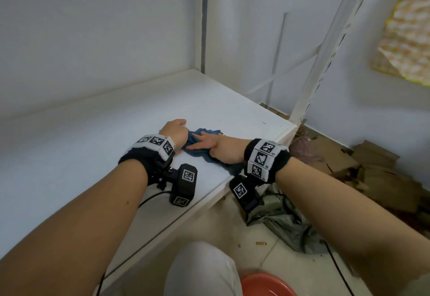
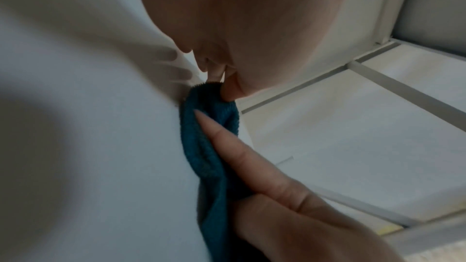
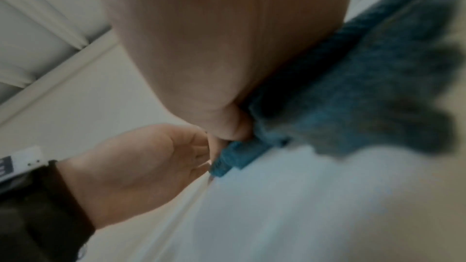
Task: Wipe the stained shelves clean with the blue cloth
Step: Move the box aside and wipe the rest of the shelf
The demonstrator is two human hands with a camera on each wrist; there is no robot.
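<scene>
The blue cloth (image 1: 208, 132) lies bunched on the white shelf (image 1: 116, 121), near its right front corner. My left hand (image 1: 175, 130) pinches the cloth's left end with curled fingers; the left wrist view shows that pinch on the cloth (image 2: 201, 140). My right hand (image 1: 210, 144) lies over the cloth from the right, one finger (image 2: 227, 146) stretched straight along it and the others curled into the fabric. Beside my right palm (image 3: 214, 57), the cloth (image 3: 353, 97) spreads out. A small dark mark (image 1: 264, 123) sits on the shelf past the cloth.
A white perforated upright (image 1: 325, 63) rises at the shelf's right corner. On the floor to the right are flattened cardboard (image 1: 372, 167) and a grey-green crumpled sheet (image 1: 286, 226). A red basin (image 1: 267, 284) stands by my knee (image 1: 202, 272). Walls close the shelf's back and left.
</scene>
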